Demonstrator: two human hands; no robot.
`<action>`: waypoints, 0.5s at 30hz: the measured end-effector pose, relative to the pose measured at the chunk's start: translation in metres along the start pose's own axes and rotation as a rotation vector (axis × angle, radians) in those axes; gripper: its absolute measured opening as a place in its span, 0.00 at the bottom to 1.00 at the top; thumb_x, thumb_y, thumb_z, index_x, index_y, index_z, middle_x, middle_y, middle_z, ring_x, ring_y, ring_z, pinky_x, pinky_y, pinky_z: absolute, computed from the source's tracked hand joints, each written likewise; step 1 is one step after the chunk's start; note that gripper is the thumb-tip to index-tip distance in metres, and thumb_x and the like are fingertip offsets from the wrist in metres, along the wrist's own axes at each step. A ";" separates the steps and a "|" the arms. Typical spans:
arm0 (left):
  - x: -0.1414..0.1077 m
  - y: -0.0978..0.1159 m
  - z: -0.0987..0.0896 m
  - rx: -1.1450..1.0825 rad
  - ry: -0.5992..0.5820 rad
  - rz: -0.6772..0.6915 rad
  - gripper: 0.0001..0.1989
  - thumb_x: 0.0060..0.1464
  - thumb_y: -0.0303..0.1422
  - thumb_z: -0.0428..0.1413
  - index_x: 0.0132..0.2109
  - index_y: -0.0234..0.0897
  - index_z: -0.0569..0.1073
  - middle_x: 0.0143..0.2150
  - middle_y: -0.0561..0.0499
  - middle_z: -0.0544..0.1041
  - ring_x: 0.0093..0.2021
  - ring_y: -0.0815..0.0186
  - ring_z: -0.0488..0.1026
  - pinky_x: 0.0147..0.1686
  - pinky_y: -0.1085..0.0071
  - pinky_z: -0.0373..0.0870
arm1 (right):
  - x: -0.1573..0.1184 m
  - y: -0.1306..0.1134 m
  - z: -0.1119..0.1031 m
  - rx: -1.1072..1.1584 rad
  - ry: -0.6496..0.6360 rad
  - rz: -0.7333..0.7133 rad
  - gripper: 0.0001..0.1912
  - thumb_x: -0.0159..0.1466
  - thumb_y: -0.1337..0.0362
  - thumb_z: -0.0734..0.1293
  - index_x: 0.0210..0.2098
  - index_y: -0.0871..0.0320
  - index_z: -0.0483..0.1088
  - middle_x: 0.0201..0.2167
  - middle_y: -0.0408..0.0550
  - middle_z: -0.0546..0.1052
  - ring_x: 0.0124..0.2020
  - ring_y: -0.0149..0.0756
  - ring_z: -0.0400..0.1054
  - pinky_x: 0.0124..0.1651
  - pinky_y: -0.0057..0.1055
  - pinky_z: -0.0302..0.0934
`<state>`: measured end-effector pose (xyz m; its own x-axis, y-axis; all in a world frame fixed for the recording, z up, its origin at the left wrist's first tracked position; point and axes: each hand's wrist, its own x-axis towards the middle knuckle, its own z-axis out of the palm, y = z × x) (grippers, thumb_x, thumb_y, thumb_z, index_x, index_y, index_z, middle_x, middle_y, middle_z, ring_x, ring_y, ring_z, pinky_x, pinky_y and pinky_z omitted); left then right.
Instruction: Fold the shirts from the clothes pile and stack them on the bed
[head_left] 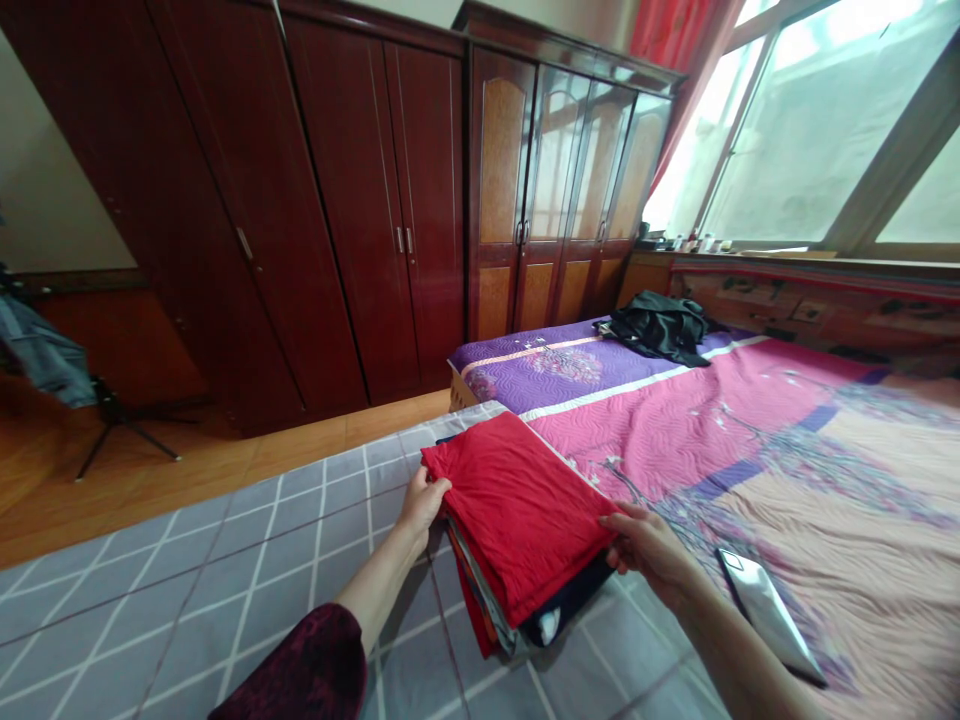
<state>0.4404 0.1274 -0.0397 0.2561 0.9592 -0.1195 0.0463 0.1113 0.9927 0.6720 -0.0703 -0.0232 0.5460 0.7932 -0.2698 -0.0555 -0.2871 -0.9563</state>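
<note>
A folded red cloth garment (517,510) lies on top of a stack of folded clothes (487,600) on the bed. My left hand (424,500) pinches its left edge, thumb on top. At the right edge, my right hand (645,545) grips the same garment between thumb and fingers. Beneath it show layers of red, orange, grey and dark cloth. The fingertips under the fabric are hidden. What kind of garment the red cloth is, I cannot tell.
A phone (772,615) lies right of my right hand. Under the stack spreads a grey checked sheet (285,560), beside a pink and purple quilt (637,415). Black clothing (660,325) is heaped farther back. Dark red wardrobes (345,200) line the wall; a small tripod (112,410) stands left.
</note>
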 end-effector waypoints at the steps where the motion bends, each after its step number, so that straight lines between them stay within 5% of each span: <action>1: -0.001 0.001 -0.001 0.033 0.025 0.016 0.14 0.42 0.29 0.55 0.40 0.34 0.70 0.28 0.51 0.74 0.25 0.65 0.72 0.24 0.72 0.67 | 0.001 0.001 -0.003 -0.087 0.018 -0.006 0.12 0.53 0.60 0.64 0.36 0.59 0.66 0.15 0.39 0.68 0.15 0.31 0.66 0.17 0.25 0.57; 4: -0.006 0.011 -0.001 0.116 0.145 0.112 0.24 0.42 0.25 0.55 0.50 0.33 0.67 0.45 0.42 0.74 0.46 0.56 0.73 0.42 0.64 0.71 | 0.000 -0.003 -0.007 -0.417 0.196 -0.088 0.21 0.52 0.60 0.63 0.45 0.62 0.68 0.22 0.45 0.73 0.23 0.40 0.71 0.23 0.33 0.63; 7: -0.022 0.028 0.012 0.319 0.114 0.435 0.31 0.47 0.25 0.53 0.60 0.35 0.60 0.61 0.41 0.63 0.62 0.57 0.58 0.60 0.59 0.56 | -0.003 -0.015 0.008 -0.774 0.377 -0.404 0.24 0.55 0.59 0.63 0.51 0.59 0.67 0.43 0.54 0.75 0.45 0.48 0.70 0.45 0.43 0.65; 9: -0.037 0.037 0.029 0.516 -0.097 0.659 0.28 0.54 0.28 0.49 0.63 0.35 0.57 0.64 0.42 0.60 0.65 0.59 0.54 0.64 0.59 0.49 | -0.005 -0.019 0.031 -0.928 0.378 -0.662 0.23 0.60 0.59 0.59 0.52 0.59 0.67 0.52 0.56 0.70 0.54 0.47 0.64 0.56 0.44 0.59; 11: -0.048 0.040 0.047 0.673 -0.387 0.731 0.26 0.60 0.33 0.43 0.65 0.37 0.55 0.67 0.45 0.56 0.67 0.61 0.50 0.65 0.58 0.46 | -0.005 -0.016 0.058 -1.045 0.344 -0.816 0.24 0.61 0.62 0.58 0.56 0.62 0.65 0.58 0.57 0.65 0.60 0.46 0.57 0.61 0.43 0.53; 15: -0.043 0.031 0.065 0.942 -0.802 0.630 0.29 0.64 0.44 0.35 0.68 0.37 0.50 0.69 0.46 0.49 0.69 0.60 0.42 0.65 0.53 0.36 | 0.002 0.008 0.091 -1.201 0.218 -0.732 0.31 0.62 0.59 0.58 0.62 0.68 0.58 0.63 0.60 0.58 0.65 0.50 0.48 0.63 0.47 0.49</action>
<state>0.4931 0.0726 -0.0047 0.9407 0.3364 0.0445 0.2616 -0.8024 0.5363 0.5965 -0.0220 -0.0421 0.2636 0.8935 0.3636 0.9621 -0.2164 -0.1657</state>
